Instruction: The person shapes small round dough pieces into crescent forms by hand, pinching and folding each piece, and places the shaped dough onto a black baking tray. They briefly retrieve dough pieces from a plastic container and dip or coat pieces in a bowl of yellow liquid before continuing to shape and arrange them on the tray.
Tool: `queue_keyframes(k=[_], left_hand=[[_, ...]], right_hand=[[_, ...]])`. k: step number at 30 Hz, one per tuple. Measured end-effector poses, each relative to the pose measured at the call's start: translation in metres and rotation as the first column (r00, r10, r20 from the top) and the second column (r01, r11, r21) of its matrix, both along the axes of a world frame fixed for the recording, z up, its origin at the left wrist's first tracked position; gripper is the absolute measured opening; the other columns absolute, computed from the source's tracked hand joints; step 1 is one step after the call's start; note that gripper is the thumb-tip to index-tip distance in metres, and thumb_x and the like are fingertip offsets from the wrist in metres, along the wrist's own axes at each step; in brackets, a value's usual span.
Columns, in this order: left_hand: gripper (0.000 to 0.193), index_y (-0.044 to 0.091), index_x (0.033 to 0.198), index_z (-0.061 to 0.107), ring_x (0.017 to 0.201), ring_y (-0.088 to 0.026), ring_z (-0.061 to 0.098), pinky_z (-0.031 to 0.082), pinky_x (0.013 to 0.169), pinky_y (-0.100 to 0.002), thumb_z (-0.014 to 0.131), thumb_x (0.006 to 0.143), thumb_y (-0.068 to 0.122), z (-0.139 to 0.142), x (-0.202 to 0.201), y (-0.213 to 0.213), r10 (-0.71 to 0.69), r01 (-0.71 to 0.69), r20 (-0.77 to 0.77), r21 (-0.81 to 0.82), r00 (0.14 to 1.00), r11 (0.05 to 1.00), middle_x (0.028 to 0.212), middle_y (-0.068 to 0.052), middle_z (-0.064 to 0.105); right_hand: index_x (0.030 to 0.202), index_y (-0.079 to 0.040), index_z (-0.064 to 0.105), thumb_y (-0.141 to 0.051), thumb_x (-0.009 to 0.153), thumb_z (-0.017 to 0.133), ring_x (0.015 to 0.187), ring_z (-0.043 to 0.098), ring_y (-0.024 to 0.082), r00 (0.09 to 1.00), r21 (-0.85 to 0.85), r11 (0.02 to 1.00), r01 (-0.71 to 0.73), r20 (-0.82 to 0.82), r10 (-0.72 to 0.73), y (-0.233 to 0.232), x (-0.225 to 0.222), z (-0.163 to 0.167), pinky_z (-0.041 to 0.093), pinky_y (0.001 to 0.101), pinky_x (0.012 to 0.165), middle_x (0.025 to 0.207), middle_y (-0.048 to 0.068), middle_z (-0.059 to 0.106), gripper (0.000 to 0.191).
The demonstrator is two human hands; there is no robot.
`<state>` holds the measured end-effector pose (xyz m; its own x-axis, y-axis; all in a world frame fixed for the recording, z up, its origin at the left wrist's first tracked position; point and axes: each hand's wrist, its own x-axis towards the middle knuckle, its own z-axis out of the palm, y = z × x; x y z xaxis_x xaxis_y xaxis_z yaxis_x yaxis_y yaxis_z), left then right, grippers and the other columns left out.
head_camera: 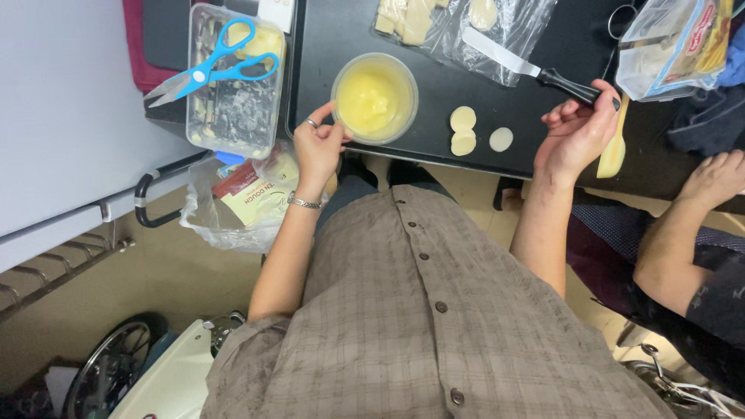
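My left hand (318, 143) grips the near rim of a clear plastic bowl (375, 97) holding yellow liquid, on a black tray (434, 143). My right hand (578, 128) is closed around the black handle of a metal spatula (516, 62), whose blade lies across a clear plastic sheet (497, 31) with pale dough pieces. Three small round dough discs (464, 130) lie on the tray between my hands. A wooden spatula (613, 151) rests by my right hand.
Blue scissors (213, 66) lie on a clear plastic container (233, 85) at the left. A bag with packets (248, 198) hangs below it. Another person's hand (714, 178) rests at the right edge. A packaged bag (675, 43) sits at the top right.
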<state>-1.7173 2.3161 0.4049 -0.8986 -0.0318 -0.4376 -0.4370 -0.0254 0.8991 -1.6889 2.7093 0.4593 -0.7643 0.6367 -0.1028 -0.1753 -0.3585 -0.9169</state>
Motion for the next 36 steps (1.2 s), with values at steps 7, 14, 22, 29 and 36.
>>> queue_keyframes(k=[7,14,22,29,36], left_hand=[[0.041,-0.003,0.137,0.059,0.071,-0.008,0.072,0.055,0.059,-0.02,0.061,0.096,0.002,-0.006,-0.015,-0.009,0.037,-0.039,-0.066,-0.023,0.997,0.999,0.08,-0.006,0.077],[0.042,-0.003,0.138,0.057,0.07,-0.008,0.071,0.056,0.059,-0.021,0.06,0.096,0.002,-0.011,-0.005,-0.008,0.1,-0.1,-0.075,0.006,0.992,0.995,0.079,-0.008,0.075],[0.044,-0.004,0.14,0.053,0.071,-0.009,0.073,0.057,0.061,-0.021,0.06,0.097,0.002,-0.016,0.003,-0.023,0.121,-0.121,-0.064,0.014,0.991,0.993,0.081,-0.009,0.077],[0.044,-0.006,0.141,0.053,0.071,-0.01,0.073,0.057,0.062,-0.021,0.061,0.098,0.003,-0.018,-0.004,-0.022,0.173,-0.167,-0.085,0.068,0.981,0.984,0.081,-0.009,0.076],[0.045,-0.006,0.141,0.052,0.07,-0.01,0.072,0.056,0.06,-0.021,0.061,0.098,0.004,-0.02,0.004,-0.019,0.228,-0.221,-0.082,0.09,0.97,0.971,0.081,-0.008,0.076]], right_hand=[[0.127,-0.001,0.056,-0.03,0.111,0.053,0.064,0.055,0.021,1.0,0.017,1.0,-0.018,-0.002,0.018,0.001,-0.002,0.001,0.05,0.0332,0.057,0.078,0.008,0.055,0.033],[0.126,-0.001,0.057,-0.03,0.111,0.053,0.063,0.055,0.02,1.0,-0.011,1.0,-0.009,0.012,0.009,-0.003,-0.001,0.002,0.051,0.0351,0.061,0.077,0.008,0.055,0.033],[0.126,0.0,0.057,-0.029,0.111,0.052,0.064,0.055,0.02,1.0,0.004,1.0,-0.015,-0.002,0.015,-0.012,-0.001,0.005,0.051,0.0345,0.06,0.077,0.008,0.056,0.033],[0.124,0.0,0.058,-0.028,0.11,0.05,0.062,0.058,0.02,0.998,0.002,0.999,-0.053,0.022,0.052,-0.03,-0.003,0.01,0.053,0.0337,0.06,0.076,0.009,0.059,0.032],[0.12,0.0,0.058,-0.023,0.113,0.05,0.071,0.063,0.016,0.976,0.06,0.975,-0.216,0.037,0.214,-0.079,-0.006,0.016,0.055,0.0319,0.062,0.082,0.009,0.063,0.025]])
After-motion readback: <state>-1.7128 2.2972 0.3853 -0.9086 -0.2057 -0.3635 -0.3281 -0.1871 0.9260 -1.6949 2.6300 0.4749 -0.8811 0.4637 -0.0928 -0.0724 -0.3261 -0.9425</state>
